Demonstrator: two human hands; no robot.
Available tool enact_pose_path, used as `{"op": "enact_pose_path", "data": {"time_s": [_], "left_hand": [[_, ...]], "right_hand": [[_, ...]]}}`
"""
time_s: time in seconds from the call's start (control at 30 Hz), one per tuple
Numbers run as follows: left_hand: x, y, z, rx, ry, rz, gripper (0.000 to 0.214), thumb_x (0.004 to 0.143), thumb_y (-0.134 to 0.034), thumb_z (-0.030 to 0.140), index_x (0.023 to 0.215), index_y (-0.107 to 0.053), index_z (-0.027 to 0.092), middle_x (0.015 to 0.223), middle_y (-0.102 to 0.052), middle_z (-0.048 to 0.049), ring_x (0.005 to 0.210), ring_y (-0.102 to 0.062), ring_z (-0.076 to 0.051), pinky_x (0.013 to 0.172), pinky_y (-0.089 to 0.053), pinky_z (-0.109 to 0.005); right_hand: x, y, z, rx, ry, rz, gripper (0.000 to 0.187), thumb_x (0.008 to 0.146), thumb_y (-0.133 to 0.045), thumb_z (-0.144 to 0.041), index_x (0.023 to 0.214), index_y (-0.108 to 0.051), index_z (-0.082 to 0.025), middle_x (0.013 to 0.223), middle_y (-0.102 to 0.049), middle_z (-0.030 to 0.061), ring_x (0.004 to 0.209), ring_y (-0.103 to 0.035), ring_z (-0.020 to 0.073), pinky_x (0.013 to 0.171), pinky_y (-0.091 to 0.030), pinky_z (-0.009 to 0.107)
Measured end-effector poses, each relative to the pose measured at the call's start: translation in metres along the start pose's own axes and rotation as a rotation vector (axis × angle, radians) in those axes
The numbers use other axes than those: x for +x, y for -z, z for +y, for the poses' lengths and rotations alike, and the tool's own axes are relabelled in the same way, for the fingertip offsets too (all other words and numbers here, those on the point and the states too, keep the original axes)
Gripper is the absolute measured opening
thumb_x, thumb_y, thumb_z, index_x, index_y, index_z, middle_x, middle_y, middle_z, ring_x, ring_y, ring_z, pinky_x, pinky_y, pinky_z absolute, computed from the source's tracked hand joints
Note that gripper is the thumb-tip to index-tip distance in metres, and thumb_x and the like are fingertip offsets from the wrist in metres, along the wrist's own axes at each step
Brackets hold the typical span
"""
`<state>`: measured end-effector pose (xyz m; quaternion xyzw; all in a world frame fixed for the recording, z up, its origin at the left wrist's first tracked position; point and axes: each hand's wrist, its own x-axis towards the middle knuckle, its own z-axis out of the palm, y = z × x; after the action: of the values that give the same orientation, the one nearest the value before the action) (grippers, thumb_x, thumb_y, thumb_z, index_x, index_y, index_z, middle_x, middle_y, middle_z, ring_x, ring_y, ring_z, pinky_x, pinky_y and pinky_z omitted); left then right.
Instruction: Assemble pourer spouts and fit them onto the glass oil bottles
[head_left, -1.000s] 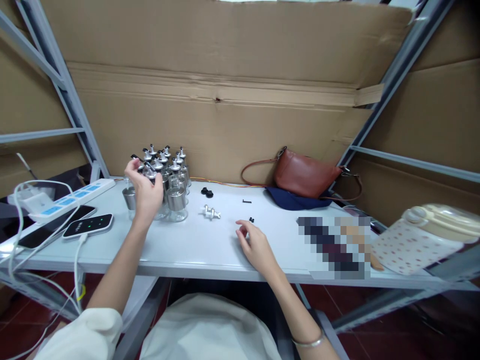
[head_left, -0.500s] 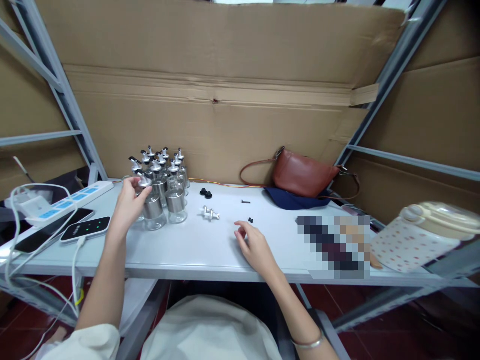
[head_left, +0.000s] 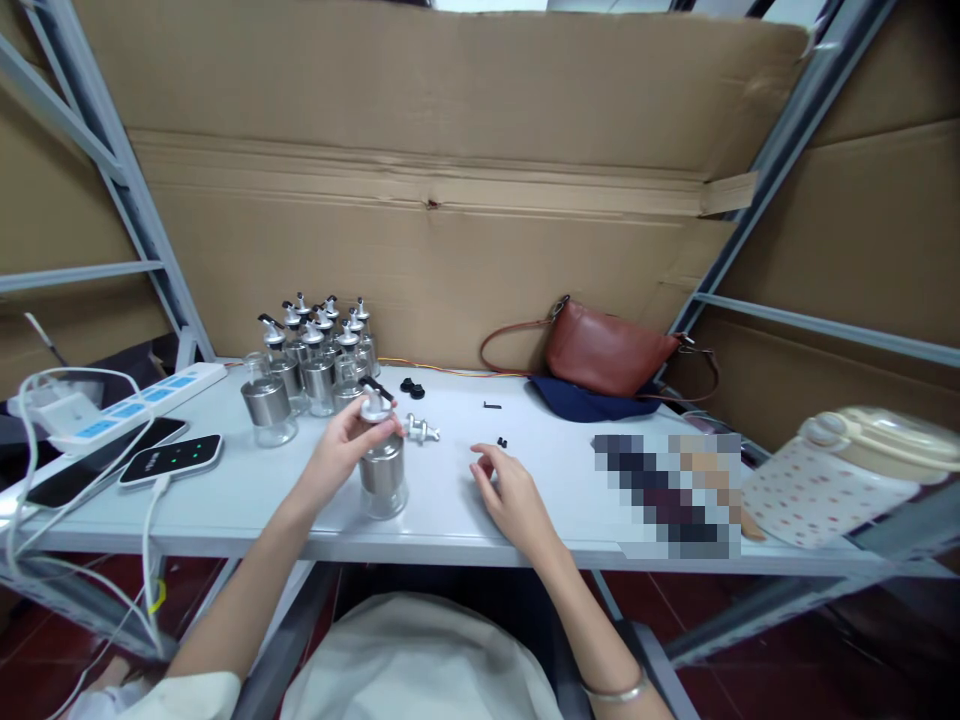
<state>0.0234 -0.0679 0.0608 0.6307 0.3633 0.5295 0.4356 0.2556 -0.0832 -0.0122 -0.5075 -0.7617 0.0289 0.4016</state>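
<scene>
My left hand [head_left: 345, 440] grips the top of a glass oil bottle [head_left: 383, 475] with a steel band and a metal pourer with a black flap. The bottle is upright near the front of the table. My right hand [head_left: 514, 495] rests on the table with fingers loosely bent and apart, holding nothing. Between the hands, a little farther back, lies a loose metal pourer [head_left: 424, 428]. Small black pieces [head_left: 502, 442] lie just beyond my right fingertips. Behind and left stand several capped bottles [head_left: 318, 375], and an uncapped bottle [head_left: 268, 405] at their front left.
Black caps [head_left: 412, 388] and a thin black strip [head_left: 492, 405] lie farther back. A brown bag [head_left: 611, 345] sits on a dark blue cap [head_left: 577, 397]. At left are a power strip [head_left: 142, 405] and phone [head_left: 112, 460]; at right, a spotted container [head_left: 829, 485].
My left hand has carried one capped bottle from the group at left to the right and nearer to me. The uncapped bottle now shows. My right hand stays where it was.
</scene>
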Motion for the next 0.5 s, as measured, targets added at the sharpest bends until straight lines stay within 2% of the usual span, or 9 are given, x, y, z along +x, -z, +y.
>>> {"op": "enact_pose_path", "data": {"time_s": [0.17, 0.27, 0.37, 0.5], "left_hand": [[0.006, -0.038, -0.016, -0.148, -0.095, -0.096, 0.036, 0.08, -0.058, 0.05, 0.091, -0.055, 0.016, 0.081, -0.062, -0.0035, 0.08, -0.059, -0.017, 0.079, -0.046, -0.03], [0.009, -0.054, -0.02, -0.195, -0.089, -0.213, 0.039, 0.084, -0.048, 0.054, 0.091, -0.054, 0.016, 0.084, -0.06, -0.0055, 0.082, -0.057, -0.018, 0.08, -0.045, -0.031], [0.011, -0.068, -0.019, -0.195, -0.098, -0.292, 0.043, 0.086, -0.043, 0.057, 0.093, -0.053, 0.016, 0.087, -0.06, -0.0067, 0.085, -0.056, -0.018, 0.085, -0.043, -0.033], [0.009, -0.082, -0.014, -0.16, -0.131, -0.355, 0.042, 0.088, -0.039, 0.056, 0.099, -0.051, 0.017, 0.093, -0.058, -0.0068, 0.09, -0.054, -0.018, 0.086, -0.042, -0.031]], "right_hand": [[0.0, -0.001, 0.002, 0.049, -0.002, 0.032, 0.021, 0.09, -0.044, -0.025, 0.105, -0.057, -0.017, 0.082, -0.065, 0.0066, 0.075, -0.06, 0.0195, 0.075, -0.048, 0.035], [0.003, 0.002, 0.001, 0.161, -0.041, 0.12, 0.021, 0.091, -0.044, -0.029, 0.102, -0.058, -0.018, 0.085, -0.065, 0.0067, 0.079, -0.06, 0.0192, 0.076, -0.048, 0.034], [0.009, 0.012, -0.007, 0.318, -0.094, 0.234, 0.023, 0.092, -0.043, -0.033, 0.102, -0.058, -0.019, 0.098, -0.065, 0.0087, 0.091, -0.061, 0.0204, 0.08, -0.048, 0.035], [0.02, 0.032, -0.025, 0.492, -0.063, 0.309, 0.028, 0.092, -0.043, -0.038, 0.108, -0.058, -0.021, 0.111, -0.063, 0.0092, 0.101, -0.059, 0.0205, 0.087, -0.047, 0.035]]}}
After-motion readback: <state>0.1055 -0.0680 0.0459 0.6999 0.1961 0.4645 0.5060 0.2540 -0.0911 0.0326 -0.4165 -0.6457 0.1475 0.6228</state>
